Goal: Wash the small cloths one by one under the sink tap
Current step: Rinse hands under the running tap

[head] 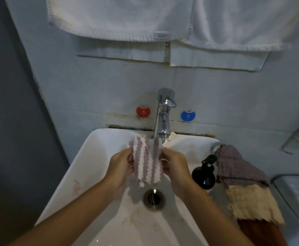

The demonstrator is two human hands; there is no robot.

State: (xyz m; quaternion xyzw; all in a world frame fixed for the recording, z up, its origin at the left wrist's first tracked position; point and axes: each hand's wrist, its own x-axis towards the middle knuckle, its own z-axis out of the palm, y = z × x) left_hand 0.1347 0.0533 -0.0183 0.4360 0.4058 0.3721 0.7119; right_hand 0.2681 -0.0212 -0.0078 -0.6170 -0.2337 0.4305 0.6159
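Under the running tap [163,112] you hold 1 striped cloth [146,162] over the sink [99,157] — your left hand [121,165] and right hand [174,166] pinch its 2 sides. On the rim to your right sits 1 black soap bottle [204,174] beside a pile of cloths [242,183] — at least 3 layers. 2 white towels [163,16] hang above.

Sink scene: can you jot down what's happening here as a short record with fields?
Cloth in hand: striped cloth, under running water
Left hand: grips cloth's left edge
Right hand: grips cloth's right edge
Tap: on
Waiting: pile of cloths on sink rim, right side
Beside pile: black pump bottle
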